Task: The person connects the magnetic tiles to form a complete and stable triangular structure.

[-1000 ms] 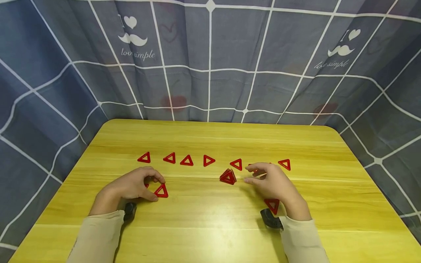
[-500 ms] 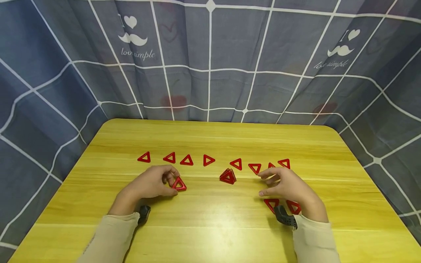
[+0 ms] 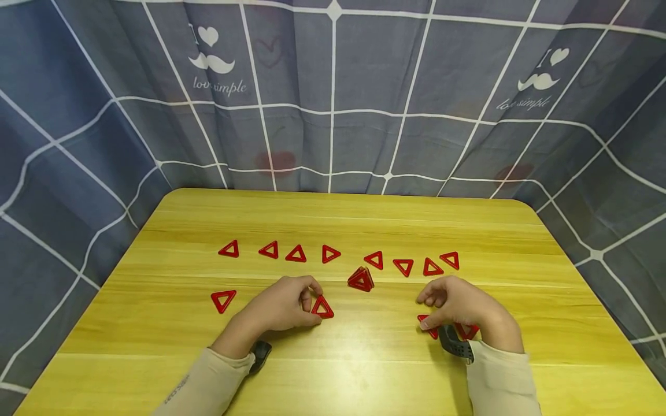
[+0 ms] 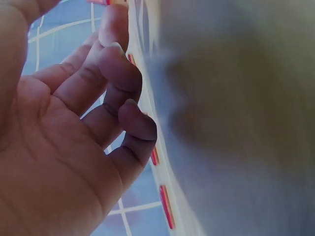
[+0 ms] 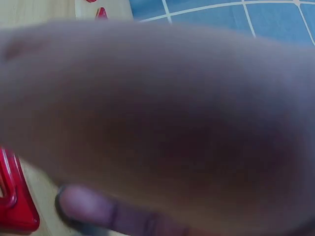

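My left hand [image 3: 283, 305] pinches a red hollow triangle [image 3: 322, 307] between thumb and index finger, low over the table. In the left wrist view the other fingers of the left hand [image 4: 74, 132] are bent, and a bit of red [image 4: 100, 1] shows by a fingertip at the top edge. My right hand [image 3: 460, 303] has its thumb over another red triangle [image 3: 430, 331], the fingers apart from the thumb. A further red triangle [image 3: 467, 331] lies partly behind the right wrist. Just up and right of the left hand sits a small stack of red triangles [image 3: 361, 279].
Several red triangles lie in a loose row across the wooden table [image 3: 333, 370], such as one [image 3: 295, 253] left of centre and one [image 3: 450, 260] at the right end. A single triangle [image 3: 224, 301] lies at the left. A grey checked curtain [image 3: 333, 138] surrounds the table.
The left hand has moved right with its triangle, uncovering the one at the left. My right hand has moved right and closer, away from the stack, and its thumb now covers a triangle.
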Action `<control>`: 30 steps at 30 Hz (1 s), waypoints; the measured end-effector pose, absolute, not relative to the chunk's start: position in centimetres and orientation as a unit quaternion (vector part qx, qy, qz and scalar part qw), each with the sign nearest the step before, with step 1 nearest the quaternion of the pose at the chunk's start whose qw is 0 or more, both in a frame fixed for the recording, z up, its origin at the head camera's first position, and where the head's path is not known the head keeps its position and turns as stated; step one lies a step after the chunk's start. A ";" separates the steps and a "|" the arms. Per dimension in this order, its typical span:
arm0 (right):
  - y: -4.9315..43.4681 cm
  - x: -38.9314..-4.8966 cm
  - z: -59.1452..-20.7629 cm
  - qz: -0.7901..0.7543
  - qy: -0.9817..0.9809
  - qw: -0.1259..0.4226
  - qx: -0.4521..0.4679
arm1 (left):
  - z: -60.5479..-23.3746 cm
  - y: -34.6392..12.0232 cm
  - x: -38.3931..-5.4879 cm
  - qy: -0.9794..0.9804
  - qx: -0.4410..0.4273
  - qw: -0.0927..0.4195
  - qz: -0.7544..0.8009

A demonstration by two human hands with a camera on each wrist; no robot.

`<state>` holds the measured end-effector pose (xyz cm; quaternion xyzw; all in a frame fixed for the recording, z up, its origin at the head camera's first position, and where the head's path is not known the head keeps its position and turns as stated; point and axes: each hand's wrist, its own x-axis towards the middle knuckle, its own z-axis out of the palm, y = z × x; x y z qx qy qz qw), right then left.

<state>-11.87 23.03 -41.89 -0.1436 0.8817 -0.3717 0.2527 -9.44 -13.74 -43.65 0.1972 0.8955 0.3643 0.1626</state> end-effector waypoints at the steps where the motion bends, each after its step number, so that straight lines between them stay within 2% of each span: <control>1: 23.0 -11.8 -41.9 -0.368 0.882 0.256 -0.144 | -43.7 -13.6 -9.3 0.896 0.198 0.166 0.361; 11: 22.0 -11.4 -41.6 -0.320 0.900 0.264 -0.136 | -44.0 -13.0 -9.0 0.905 0.205 0.163 0.335; 24: 20.9 -11.1 -41.5 -0.280 0.920 0.253 -0.107 | -44.0 -13.3 -9.1 0.898 0.202 0.184 0.345; 30: 21.3 -11.4 -41.8 -0.326 0.901 0.244 -0.147 | -43.8 -13.4 -9.0 0.893 0.204 0.187 0.355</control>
